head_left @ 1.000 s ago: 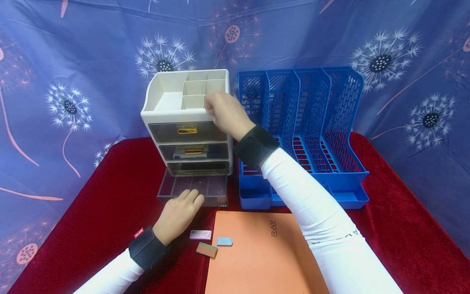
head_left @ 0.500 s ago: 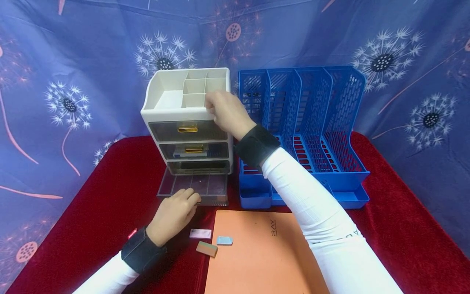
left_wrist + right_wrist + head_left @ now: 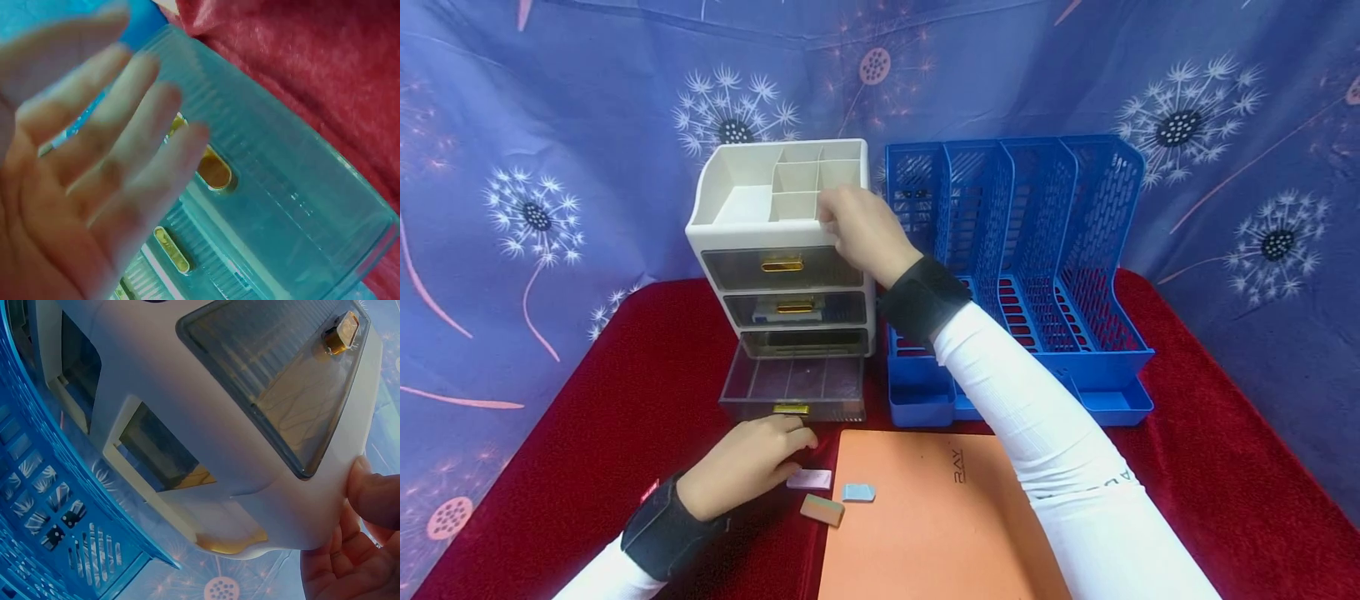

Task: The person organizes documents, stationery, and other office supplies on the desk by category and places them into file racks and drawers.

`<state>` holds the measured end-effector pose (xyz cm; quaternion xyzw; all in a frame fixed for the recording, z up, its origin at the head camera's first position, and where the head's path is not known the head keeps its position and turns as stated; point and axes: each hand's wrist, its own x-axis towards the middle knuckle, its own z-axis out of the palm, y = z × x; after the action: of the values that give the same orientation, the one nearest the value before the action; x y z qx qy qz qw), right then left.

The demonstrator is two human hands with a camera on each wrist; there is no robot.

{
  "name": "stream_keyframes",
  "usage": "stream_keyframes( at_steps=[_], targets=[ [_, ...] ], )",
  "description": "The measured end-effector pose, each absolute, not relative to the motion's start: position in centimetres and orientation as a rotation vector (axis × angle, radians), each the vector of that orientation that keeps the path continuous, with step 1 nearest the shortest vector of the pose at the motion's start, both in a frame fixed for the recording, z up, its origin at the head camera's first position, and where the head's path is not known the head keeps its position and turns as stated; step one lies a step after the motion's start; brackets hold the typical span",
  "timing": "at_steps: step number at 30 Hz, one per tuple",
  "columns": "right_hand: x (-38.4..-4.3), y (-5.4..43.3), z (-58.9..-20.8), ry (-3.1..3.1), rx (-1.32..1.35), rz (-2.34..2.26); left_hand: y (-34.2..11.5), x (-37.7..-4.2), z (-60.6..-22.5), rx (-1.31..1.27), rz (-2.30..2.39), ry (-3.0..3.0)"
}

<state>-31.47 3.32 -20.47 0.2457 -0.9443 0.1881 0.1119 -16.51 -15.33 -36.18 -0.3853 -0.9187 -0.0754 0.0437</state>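
Note:
A white desktop drawer organizer [image 3: 763, 237] stands at the back left. My right hand [image 3: 865, 229] grips its top front edge near the right corner; in the right wrist view, the thumb [image 3: 375, 500] lies on the front side and the fingers are curled behind. The lowest clear drawer [image 3: 737, 408] is pulled out, its dividers showing. Just in front of its gold handle [image 3: 791, 410] hovers my left hand [image 3: 748, 462], holding nothing, fingers extended in the left wrist view. Its thumb overlaps a pink eraser-like block [image 3: 812, 479] in the head view.
A blue file rack [image 3: 1022, 362] stands right of the organizer. An orange board [image 3: 917, 533] marked RAY lies in front, bearing a pale blue block [image 3: 859, 492]. A tan and green block [image 3: 822, 511] touches its left edge. Red cloth [image 3: 625, 400] covers the table.
My left hand has come off the front of the pulled-out drawer and moved down towards me, uncovering the gold handle. The right hand has kept its hold, and the drawer stays out.

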Motion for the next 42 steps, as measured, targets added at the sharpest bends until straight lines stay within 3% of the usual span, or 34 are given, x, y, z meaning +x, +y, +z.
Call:
stream_keyframes(
  at_steps=[8,25,42],
  targets=[
    [-31.4,3.2,-20.6,-2.773,0.723,0.554,-15.8,-16.1,-36.7,-1.318,-0.266,-2.918],
    [-31.4,3.3,-20.6,-2.781,0.715,0.549,-14.9,-16.5,-38.3,-1.369,-0.271,-2.872],
    [-31.5,3.3,-20.3,-2.781,0.724,0.545,-14.7,-16.6,-37.2,-1.376,-0.258,-2.880]
  ],
)
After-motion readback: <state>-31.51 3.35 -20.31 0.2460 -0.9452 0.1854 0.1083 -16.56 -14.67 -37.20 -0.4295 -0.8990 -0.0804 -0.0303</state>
